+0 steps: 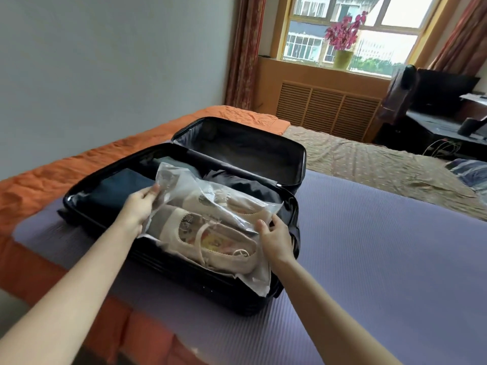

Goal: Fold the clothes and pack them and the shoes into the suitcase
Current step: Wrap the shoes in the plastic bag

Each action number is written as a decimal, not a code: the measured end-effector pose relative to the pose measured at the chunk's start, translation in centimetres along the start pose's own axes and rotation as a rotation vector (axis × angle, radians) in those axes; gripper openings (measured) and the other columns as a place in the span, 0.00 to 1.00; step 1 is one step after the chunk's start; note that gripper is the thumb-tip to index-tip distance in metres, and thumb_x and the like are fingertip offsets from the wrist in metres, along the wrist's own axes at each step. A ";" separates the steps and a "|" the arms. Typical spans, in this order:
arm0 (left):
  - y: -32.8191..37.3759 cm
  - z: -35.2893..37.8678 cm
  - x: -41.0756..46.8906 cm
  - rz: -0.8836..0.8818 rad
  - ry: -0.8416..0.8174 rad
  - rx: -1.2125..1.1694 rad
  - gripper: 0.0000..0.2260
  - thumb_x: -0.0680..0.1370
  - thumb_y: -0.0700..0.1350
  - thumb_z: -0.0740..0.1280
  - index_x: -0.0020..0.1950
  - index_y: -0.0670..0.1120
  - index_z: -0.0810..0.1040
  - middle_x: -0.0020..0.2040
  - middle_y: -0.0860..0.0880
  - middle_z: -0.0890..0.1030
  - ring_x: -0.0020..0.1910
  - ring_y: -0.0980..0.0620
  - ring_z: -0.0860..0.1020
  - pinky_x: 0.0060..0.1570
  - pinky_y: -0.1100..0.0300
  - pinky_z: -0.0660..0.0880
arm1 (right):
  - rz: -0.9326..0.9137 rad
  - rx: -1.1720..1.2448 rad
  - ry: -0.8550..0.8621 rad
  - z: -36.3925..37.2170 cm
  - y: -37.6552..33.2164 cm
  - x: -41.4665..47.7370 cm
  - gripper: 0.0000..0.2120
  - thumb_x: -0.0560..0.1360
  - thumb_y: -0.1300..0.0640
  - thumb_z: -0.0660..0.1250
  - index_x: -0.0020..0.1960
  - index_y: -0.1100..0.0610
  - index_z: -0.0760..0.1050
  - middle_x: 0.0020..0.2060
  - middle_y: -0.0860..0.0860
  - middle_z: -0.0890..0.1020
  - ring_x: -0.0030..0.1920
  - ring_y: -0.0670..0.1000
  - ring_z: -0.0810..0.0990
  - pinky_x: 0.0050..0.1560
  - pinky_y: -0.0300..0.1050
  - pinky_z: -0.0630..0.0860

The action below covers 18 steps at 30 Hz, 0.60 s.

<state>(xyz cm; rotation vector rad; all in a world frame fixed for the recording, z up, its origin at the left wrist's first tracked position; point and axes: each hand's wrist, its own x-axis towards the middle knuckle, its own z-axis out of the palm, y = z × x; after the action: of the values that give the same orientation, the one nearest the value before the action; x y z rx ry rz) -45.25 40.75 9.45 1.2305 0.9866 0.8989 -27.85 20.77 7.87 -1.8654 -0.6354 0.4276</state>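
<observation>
- Looking down at the bed, we've got a black hard-shell suitcase [184, 280] lying open on a purple ribbed mat [369, 246], with its lid [237, 148] tipped back toward the window.
- Our left hand [141, 206] pinches the left end of a clear plastic bag [184, 180], thumb and fingertips closed on the film.
- Our right hand [275, 239] grips the bag's right end, fingers curled over its edge.
- Inside the bag are two beige canvas shoes [218, 241], side by side with their straps facing up.
- The bag sits over the suitcase's base, and its near corner hangs past the front rim. Honestly, we can't tell if it's fully resting on the stuff below.
- Packed underneath are a folded navy garment [116, 191] on the left and black folded clothes [242, 180] toward the back right.
- An orange bedspread [52, 180] runs along the wall side, and pink flowers in a green vase [342, 59] stand on the windowsill.
</observation>
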 end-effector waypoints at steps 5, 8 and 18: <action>-1.9 0.0 0.3 0.048 0.055 0.188 0.13 0.80 0.48 0.62 0.55 0.39 0.78 0.37 0.50 0.77 0.37 0.53 0.76 0.40 0.63 0.71 | 0.005 -0.071 -0.034 1.4 0.7 -0.2 0.20 0.80 0.55 0.60 0.72 0.53 0.64 0.61 0.52 0.76 0.63 0.53 0.74 0.64 0.48 0.71; -2.0 -0.5 0.5 0.186 0.090 0.367 0.24 0.79 0.44 0.64 0.74 0.44 0.64 0.58 0.45 0.78 0.55 0.47 0.77 0.53 0.61 0.69 | -0.044 -0.146 -0.058 0.7 0.8 -0.9 0.34 0.81 0.49 0.59 0.78 0.54 0.42 0.74 0.54 0.55 0.75 0.54 0.55 0.70 0.43 0.56; -2.2 -0.6 1.6 0.287 -0.313 0.933 0.40 0.63 0.78 0.55 0.72 0.63 0.63 0.77 0.54 0.53 0.76 0.53 0.53 0.74 0.49 0.53 | -0.338 -0.641 -0.305 0.2 0.5 -0.4 0.50 0.65 0.26 0.63 0.76 0.38 0.39 0.76 0.41 0.38 0.74 0.47 0.30 0.76 0.54 0.38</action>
<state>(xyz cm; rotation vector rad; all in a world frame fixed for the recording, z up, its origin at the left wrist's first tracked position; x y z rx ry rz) -45.23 42.21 7.04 2.2663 1.0095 0.4056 -28.17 20.58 7.31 -2.2432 -1.3983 0.3029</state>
